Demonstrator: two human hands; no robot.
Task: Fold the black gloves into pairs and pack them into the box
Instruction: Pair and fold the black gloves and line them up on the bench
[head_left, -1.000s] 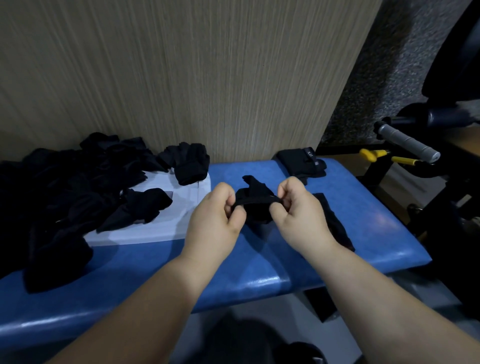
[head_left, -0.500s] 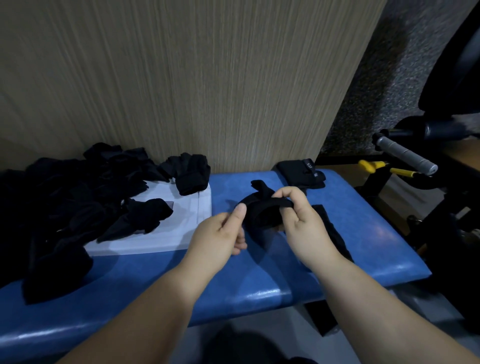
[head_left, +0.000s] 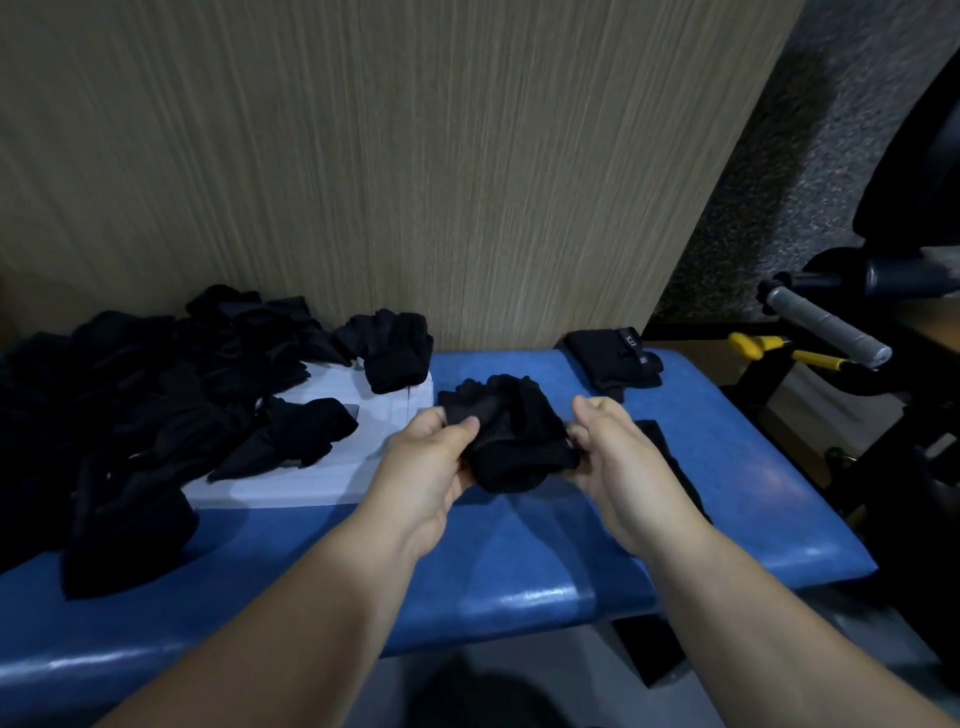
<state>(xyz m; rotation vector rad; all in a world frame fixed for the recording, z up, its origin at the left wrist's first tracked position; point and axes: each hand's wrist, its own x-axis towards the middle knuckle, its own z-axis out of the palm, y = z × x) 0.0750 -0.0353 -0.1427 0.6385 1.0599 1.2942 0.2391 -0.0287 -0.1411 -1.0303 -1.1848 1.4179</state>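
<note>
A person's left hand (head_left: 423, 467) and right hand (head_left: 618, 457) hold a black glove bundle (head_left: 514, 441) just above the blue desk (head_left: 727, 499), beside the white box (head_left: 311, 483). The left fingers (head_left: 435, 415) and thumb pinch the bundle's upper left edge. The right hand grips the cuff end, thumb on top.

The step in hand appears to be closing the fold on 1 pair. To do it well, the cuff likely needs turning fully over both gloves so the bundle stays shut, with the glove tips lined up and both grips kept until it is tucked, before it goes left into the box.

A loose heap of black gloves (head_left: 130, 395) spills over the box's left side, and another glove pair (head_left: 395, 353) lies on its far corner, so the box's depth and contents cannot be read. The right fingers are hidden under the cloth. A flat glove (head_left: 670, 462) shows only partly behind the right wrist. A tagged glove (head_left: 618, 358) lies at the desk's far edge; its label is too small to read. Black on black hides whether the bundle holds 1 glove or 2.
</note>
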